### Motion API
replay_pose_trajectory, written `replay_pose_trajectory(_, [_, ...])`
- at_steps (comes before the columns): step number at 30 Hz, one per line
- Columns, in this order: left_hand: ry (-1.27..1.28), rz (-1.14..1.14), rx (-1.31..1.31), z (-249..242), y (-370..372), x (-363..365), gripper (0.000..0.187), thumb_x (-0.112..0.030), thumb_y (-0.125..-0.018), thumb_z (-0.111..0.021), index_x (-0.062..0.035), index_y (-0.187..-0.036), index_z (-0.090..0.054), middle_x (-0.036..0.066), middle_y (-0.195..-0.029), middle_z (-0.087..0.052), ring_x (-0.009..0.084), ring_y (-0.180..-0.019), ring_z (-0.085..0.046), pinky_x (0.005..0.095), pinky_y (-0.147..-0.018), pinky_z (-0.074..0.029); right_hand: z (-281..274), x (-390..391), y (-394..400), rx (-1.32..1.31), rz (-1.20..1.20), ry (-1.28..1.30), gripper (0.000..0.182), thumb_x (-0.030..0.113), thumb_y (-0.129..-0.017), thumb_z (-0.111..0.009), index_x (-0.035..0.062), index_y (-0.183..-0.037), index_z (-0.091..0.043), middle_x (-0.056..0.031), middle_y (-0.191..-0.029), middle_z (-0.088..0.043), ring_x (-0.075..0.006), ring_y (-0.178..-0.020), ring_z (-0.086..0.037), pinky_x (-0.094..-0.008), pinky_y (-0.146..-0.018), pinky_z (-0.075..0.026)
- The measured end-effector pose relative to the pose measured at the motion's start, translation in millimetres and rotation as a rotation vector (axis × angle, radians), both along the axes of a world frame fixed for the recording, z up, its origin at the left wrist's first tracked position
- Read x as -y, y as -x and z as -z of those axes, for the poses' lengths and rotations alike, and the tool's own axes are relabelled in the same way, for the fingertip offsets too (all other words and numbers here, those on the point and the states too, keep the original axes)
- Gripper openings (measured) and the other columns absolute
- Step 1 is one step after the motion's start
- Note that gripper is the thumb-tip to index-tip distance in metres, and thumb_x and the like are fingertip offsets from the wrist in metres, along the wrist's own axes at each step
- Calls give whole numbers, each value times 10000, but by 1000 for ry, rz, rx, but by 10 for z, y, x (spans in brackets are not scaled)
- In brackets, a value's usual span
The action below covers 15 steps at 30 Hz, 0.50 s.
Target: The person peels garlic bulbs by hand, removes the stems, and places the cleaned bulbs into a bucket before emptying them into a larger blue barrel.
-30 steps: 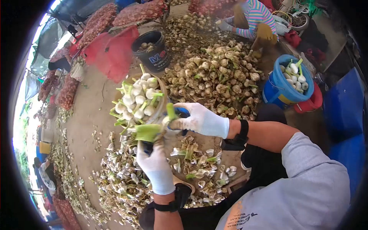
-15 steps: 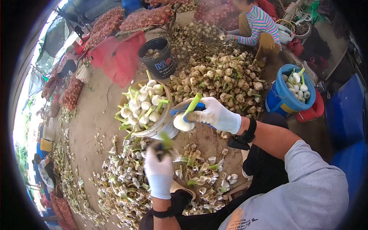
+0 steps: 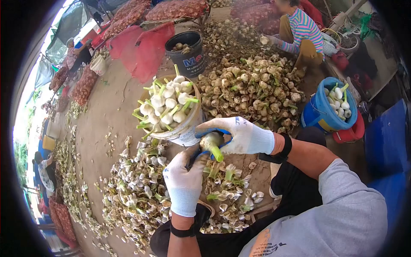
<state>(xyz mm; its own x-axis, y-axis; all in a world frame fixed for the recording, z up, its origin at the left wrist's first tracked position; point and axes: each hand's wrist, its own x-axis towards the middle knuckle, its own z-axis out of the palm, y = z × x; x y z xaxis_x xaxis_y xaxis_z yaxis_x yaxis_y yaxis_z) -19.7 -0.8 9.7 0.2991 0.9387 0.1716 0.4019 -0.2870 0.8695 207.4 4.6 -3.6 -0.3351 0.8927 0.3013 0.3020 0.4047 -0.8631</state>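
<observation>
A garlic bulb [image 3: 211,140] with a short green stem is between my two gloved hands, its stem pointing down toward me. My right hand [image 3: 242,135], in a white glove with blue on the fingers, is closed around the bulb from the right. From the lower left, my left hand [image 3: 185,173] has its fingers and thumb closed against the bulb's near side; the fingertips are partly hidden. Just beyond my hands stands a white bucket [image 3: 182,132] heaped with clean white garlic bulbs [image 3: 165,103] with green stems.
Unpeeled garlic [image 3: 257,85] is piled ahead, with a black bucket [image 3: 188,60] behind it to the left. At right, a blue bucket [image 3: 314,111] holds white bulbs. Peelings [image 3: 132,188] litter the ground. A person [image 3: 299,32] in striped sleeves crouches at the back.
My left hand has come up to the bulb; the blurred green piece it carried is gone from view. The bulb in my right hand has turned from stem up to stem down.
</observation>
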Motion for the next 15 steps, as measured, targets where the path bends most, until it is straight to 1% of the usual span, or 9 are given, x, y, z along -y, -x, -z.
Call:
replay_pose_trajectory(2, [60,-23,-28,-37,2,13,271,-96,-903,-781,26,-1142,-745,179,-970,-772,241,-833,-739,335,-800,-564,-41,29,26,-21,-15,21,633,95,-818,-843,62,-1406,-610,-139,-1295,-692,-227,-1193,-669,-365,-1023,-529])
replay_pose_trajectory(4, [-3,1,-60,-25,40,27,245,-84,-908,-763,24,-1128,-752,191,-954,-769,260,-834,-741,343,-786,-562,-36,33,47,-43,-36,43,617,95,-816,-846,62,-1389,-620,-139,-1291,-694,-225,-1193,-669,-366,-1018,-531])
replay_pose_trajectory(6, [-50,-11,-60,44,42,38,223,-79,-907,-754,27,-1103,-749,191,-936,-764,266,-815,-736,349,-769,-558,8,26,59,0,-16,29,538,121,-827,-871,64,-1322,-668,-99,-1274,-705,-181,-1134,-681,-339,-998,-535])
replay_pose_trajectory(7, [-101,-19,-60,81,40,37,201,-75,-906,-745,29,-1078,-746,191,-918,-760,272,-795,-731,354,-751,-554,37,25,63,1,-19,31,538,121,-827,-871,64,-1322,-668,-99,-1274,-705,-181,-1134,-681,-339,-998,-535])
replay_pose_trajectory(9, [-128,-30,-105,129,54,20,178,-72,-900,-742,34,-1043,-735,192,-890,-752,279,-771,-722,361,-735,-549,78,22,71,0,-25,118,422,111,-823,-871,53,-1207,-705,-88,-1254,-713,-171,-1121,-679,-337,-991,-535])
replay_pose_trajectory(11, [-156,-40,-154,116,62,18,157,-69,-895,-739,39,-1007,-724,192,-862,-743,285,-746,-712,368,-719,-544,56,9,69,-53,-39,169,393,136,-826,-877,46,-1172,-711,-89,-1239,-718,-162,-1115,-673,-336,-987,-533])
replay_pose_trajectory(13, [-12,-131,-93,59,38,-2,137,-68,-886,-739,43,-956,-699,189,-831,-724,252,-705,-688,379,-698,-539,47,9,61,-109,-45,218,369,161,-830,-882,40,-1137,-717,-90,-1224,-722,-153,-1109,-668,-335,-983,-531])
replay_pose_trajectory(14, [94,-132,33,119,53,-26,122,-62,-910,-726,42,-967,-696,135,-814,-721,166,-701,-662,344,-677,-532,45,12,56,-190,-74,215,354,175,-859,-863,30,-1139,-702,-70,-1117,-735,-122,-1034,-661,-314,-938,-535])
replay_pose_trajectory(15, [91,-130,31,111,57,-23,122,-62,-910,-726,42,-967,-696,135,-814,-721,166,-701,-662,344,-677,-532,42,10,52,-271,-104,210,342,189,-888,-844,20,-1142,-688,-49,-1009,-747,-92,-959,-653,-292,-893,-539])
